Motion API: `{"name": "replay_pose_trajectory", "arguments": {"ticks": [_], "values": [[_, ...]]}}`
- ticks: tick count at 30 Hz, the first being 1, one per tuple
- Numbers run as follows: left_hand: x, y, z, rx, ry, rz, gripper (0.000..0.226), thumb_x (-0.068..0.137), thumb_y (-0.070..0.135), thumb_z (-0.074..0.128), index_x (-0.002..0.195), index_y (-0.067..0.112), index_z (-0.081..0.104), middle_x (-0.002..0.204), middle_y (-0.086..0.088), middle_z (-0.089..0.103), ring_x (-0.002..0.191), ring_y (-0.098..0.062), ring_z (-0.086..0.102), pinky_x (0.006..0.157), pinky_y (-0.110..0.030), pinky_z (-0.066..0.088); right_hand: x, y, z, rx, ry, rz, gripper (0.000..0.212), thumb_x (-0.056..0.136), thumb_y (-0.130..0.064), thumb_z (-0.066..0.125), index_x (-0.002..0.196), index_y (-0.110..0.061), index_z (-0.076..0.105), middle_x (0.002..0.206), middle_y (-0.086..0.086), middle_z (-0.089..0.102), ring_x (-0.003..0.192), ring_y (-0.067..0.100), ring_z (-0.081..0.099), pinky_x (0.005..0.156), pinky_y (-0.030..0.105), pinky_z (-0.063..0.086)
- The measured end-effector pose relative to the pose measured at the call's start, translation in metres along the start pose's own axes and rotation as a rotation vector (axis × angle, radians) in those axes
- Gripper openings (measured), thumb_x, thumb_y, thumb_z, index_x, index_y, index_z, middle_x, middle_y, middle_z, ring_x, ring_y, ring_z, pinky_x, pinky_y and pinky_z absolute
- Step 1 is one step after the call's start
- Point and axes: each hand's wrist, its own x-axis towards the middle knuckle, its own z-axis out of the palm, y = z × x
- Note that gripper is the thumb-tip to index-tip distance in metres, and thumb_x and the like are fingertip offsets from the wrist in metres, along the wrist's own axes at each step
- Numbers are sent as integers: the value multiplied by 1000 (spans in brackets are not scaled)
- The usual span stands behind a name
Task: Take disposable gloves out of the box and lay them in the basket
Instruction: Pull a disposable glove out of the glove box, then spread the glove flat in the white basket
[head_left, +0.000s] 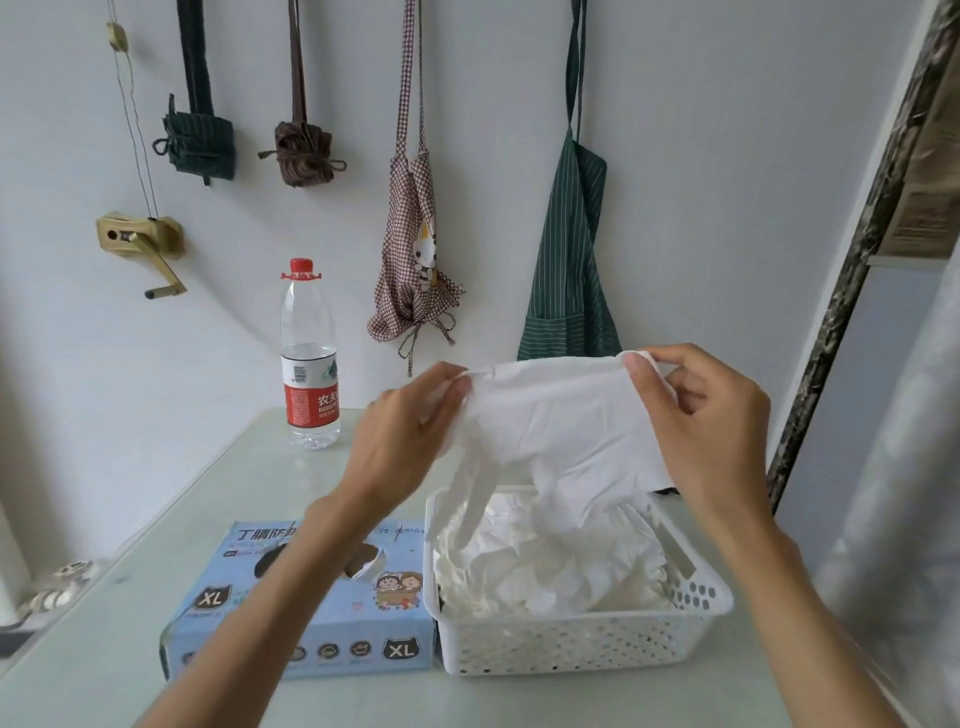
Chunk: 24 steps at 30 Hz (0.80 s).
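A white disposable glove (556, 421) is stretched out flat in the air above the white perforated basket (576, 642). My left hand (400, 431) pinches its left cuff corner and my right hand (711, 415) pinches its right cuff corner. The glove's fingers hang down and touch the pile of white gloves (545, 561) lying in the basket. The light blue glove box (337, 639), marked XL, lies flat just left of the basket, with its oval opening partly hidden by my left forearm.
A water bottle (310, 364) with a red cap stands at the back of the pale glass table (182, 519). Aprons (571, 249) hang on the wall behind. A dark-framed door edge (857, 260) runs along the right side.
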Motion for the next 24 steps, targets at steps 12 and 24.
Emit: {"name": "replay_pose_trajectory", "arguments": {"ticks": [12, 24], "values": [[-11, -57, 93, 485, -587, 16, 31, 96, 49, 44, 114, 31, 62, 106, -1, 69, 98, -28, 62, 72, -32, 42, -43, 138, 26, -614, -440, 445, 22, 90, -41, 61, 92, -20, 68, 73, 1, 64, 76, 24, 62, 62, 30, 43], [-16, -44, 71, 415, -299, 73, 37, 97, 52, 37, 115, 31, 62, 115, 13, 63, 100, -8, 58, 68, -23, 43, -40, 135, 15, -788, -375, 247, 34, 95, -41, 52, 118, -18, 60, 99, 2, 68, 95, 24, 64, 70, 32, 49]]}}
